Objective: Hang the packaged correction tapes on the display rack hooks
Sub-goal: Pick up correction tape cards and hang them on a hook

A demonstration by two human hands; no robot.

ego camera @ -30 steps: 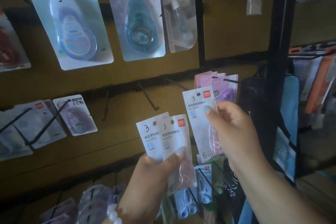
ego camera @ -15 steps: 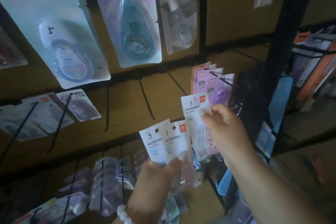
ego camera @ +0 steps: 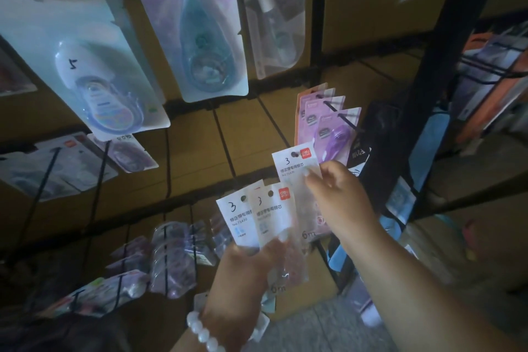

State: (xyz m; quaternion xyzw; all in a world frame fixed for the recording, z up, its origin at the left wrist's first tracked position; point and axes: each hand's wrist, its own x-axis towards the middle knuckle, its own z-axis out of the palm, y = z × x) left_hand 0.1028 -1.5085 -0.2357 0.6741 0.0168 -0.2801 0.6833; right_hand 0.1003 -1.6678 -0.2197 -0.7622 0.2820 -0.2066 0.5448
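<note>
My left hand (ego camera: pixel 243 274) grips two white correction tape packets (ego camera: pixel 257 217), each marked "3", fanned side by side with the thumb across their fronts. Slightly higher and to the right, my right hand (ego camera: pixel 340 200) pinches a third white packet (ego camera: pixel 297 168) by its upper edge, its hang hole at the top. That packet sits just below a black hook (ego camera: pixel 347 120) loaded with several purple correction tape packs (ego camera: pixel 328 123). Two bare black hooks (ego camera: pixel 225 146) (ego camera: pixel 274 126) jut from the cardboard-backed rack to the left of it.
Large blister packs (ego camera: pixel 85 66) (ego camera: pixel 200 34) hang on the upper row. Lower-left hooks carry more purple packs (ego camera: pixel 174 254). A black rack post (ego camera: pixel 440 71) stands at right with other goods (ego camera: pixel 491 77) beyond it. Tiled floor (ego camera: pixel 314 331) shows below.
The view has tilted downward, so the rack has slid up in frame. My right hand with its packet has drifted lower and away from the purple packs' hook; the left hand holds steady.
</note>
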